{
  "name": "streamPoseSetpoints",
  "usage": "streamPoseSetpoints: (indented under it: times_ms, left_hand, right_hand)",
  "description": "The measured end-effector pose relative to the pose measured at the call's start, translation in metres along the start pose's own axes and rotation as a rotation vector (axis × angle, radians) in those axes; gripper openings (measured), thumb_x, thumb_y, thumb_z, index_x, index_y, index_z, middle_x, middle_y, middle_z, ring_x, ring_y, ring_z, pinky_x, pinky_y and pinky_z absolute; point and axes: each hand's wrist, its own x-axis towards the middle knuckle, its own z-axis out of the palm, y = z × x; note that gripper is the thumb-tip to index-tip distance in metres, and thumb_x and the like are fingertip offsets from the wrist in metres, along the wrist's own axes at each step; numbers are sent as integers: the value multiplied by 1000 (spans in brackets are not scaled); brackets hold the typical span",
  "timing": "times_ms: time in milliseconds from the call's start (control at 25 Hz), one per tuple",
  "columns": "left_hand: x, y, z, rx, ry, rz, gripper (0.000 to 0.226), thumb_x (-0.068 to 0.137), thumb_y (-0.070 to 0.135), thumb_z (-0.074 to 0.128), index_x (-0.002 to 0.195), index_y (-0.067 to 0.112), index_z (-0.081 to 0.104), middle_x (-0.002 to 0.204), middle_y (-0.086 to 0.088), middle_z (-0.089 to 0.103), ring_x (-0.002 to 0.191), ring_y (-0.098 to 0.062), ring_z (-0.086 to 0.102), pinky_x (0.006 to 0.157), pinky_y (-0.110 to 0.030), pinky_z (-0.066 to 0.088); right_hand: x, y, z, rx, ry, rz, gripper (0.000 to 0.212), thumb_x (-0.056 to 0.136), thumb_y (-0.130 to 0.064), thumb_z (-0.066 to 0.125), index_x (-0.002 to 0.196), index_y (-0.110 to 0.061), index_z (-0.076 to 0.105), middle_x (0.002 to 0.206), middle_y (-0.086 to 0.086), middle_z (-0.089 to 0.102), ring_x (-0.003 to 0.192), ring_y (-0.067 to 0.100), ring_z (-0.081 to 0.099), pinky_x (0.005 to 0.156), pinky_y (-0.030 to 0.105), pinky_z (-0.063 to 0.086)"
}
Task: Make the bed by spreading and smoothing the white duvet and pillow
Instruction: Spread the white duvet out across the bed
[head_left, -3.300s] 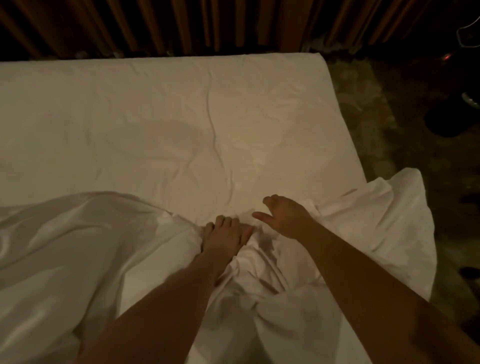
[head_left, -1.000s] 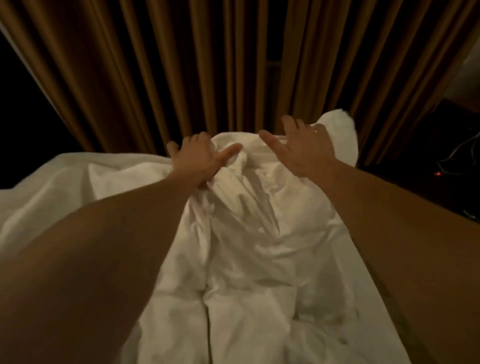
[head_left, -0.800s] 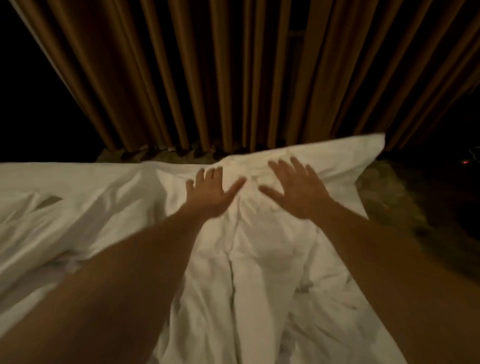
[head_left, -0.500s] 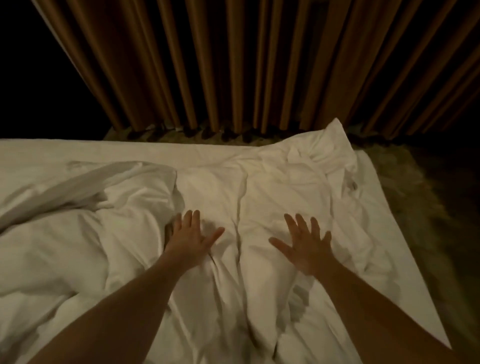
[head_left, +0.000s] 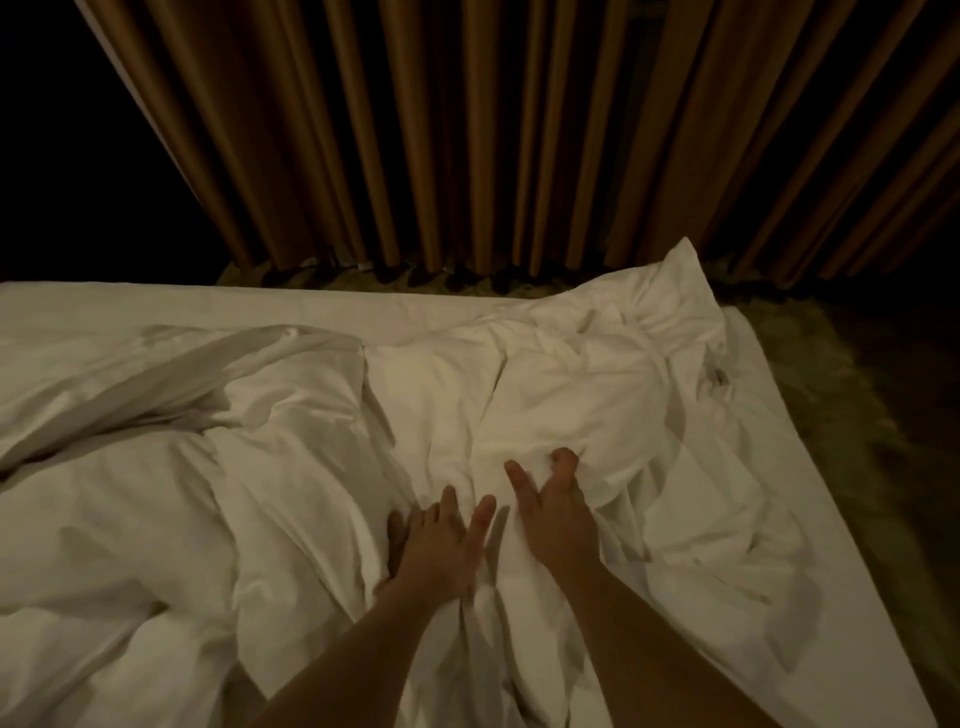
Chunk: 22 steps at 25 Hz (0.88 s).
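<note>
The white duvet (head_left: 545, 374) lies crumpled over the right half of the bed, and one corner (head_left: 683, 265) sticks up at the far edge. My left hand (head_left: 441, 540) rests flat on it with fingers spread, slightly blurred. Just to its right, my right hand (head_left: 556, 514) has its fingers curled into a raised fold of the duvet, thumb apart. More bunched white bedding (head_left: 156, 395) is heaped on the left. I cannot pick out a pillow.
A strip of bare white sheet (head_left: 260, 306) shows along the bed's far edge. Brown pleated curtains (head_left: 467, 130) hang close behind it. Dark patterned carpet (head_left: 857, 415) runs along the bed's right side.
The duvet was thrown forward over the bare sheet and has settled. Both hands have pulled back toward me and closer together. The right fingers have curled into a fold.
</note>
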Motion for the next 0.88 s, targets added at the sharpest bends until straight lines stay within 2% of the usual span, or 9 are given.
streamPoseSetpoints:
  times_ms: [120, 240, 320, 400, 480, 600, 720, 800, 880]
  left_hand:
    - [-18, 19, 6, -122, 38, -71, 111, 72, 85, -22, 162, 30, 13, 165, -3, 25, 152, -24, 21, 121, -57, -4]
    - [-43, 35, 5, -221, 89, -81, 110, 77, 86, -10, 161, 20, 16, 164, -4, 28, 150, -23, 25, 122, -55, -2]
    - [-67, 47, -1, -316, 168, -35, 108, 82, 87, -2, 159, 17, 24, 161, -12, 33, 148, -31, 30, 122, -57, 7]
    - [-99, 62, -8, -199, 280, 114, 97, 86, 82, -1, 157, 25, 32, 159, -20, 33, 143, -39, 38, 116, -66, 22]
    - [-133, 81, -13, -129, 105, 125, 102, 73, 84, 0, 158, 33, 23, 163, -4, 25, 147, -27, 31, 117, -59, 17]
    - [-169, 107, -11, -106, 213, 189, 93, 76, 86, 11, 144, 29, 37, 143, 10, 48, 134, -19, 44, 110, -46, 27]
    - [-216, 138, 7, 88, 330, 331, 72, 84, 80, 17, 118, 29, 54, 113, 7, 62, 112, -23, 58, 96, -43, 37]
    - [-251, 143, 37, 155, 271, 452, 78, 80, 82, 14, 114, 27, 58, 104, 2, 69, 101, -29, 64, 90, -41, 42]
    - [-291, 140, 80, 218, 43, 455, 96, 72, 90, 6, 127, 27, 53, 115, -3, 71, 111, -31, 64, 93, -36, 43]
  right_hand:
    - [-16, -8, -16, -247, 49, -156, 64, 91, -75, 30, 124, -19, 34, 108, 11, 70, 97, 33, 70, 82, 41, 55]
    - [-29, -8, -63, -471, 68, -281, 85, 82, -81, 9, 128, -16, 38, 101, 11, 71, 93, 32, 70, 77, 38, 53]
    - [-39, 0, -113, -634, 114, -366, 102, 73, -85, -8, 135, -16, 37, 95, 9, 71, 86, 31, 71, 73, 38, 54]
    - [-55, 13, -171, -780, 104, -401, 106, 71, -86, -10, 139, -17, 33, 90, 6, 70, 80, 26, 70, 70, 36, 55]
    - [-79, 34, -227, -847, 72, -421, 97, 74, -88, 1, 137, -20, 30, 91, 3, 69, 78, 24, 69, 69, 36, 54]
    - [-124, 77, -297, -904, -5, -311, 91, 79, -90, 15, 141, -23, 25, 116, 6, 68, 96, 28, 69, 78, 40, 54]
    - [-195, 158, -348, -946, -144, -153, 113, 62, -98, -5, 148, -28, 19, 133, 5, 61, 106, 24, 66, 86, 38, 56]
    - [-253, 220, -354, -936, -263, -25, 126, 49, -98, -14, 152, -31, 16, 142, 1, 55, 115, 20, 64, 94, 36, 53]
    - [-304, 266, -341, -845, -346, 172, 137, 38, -97, -17, 156, -35, 13, 153, -5, 46, 128, 16, 57, 106, 34, 45]
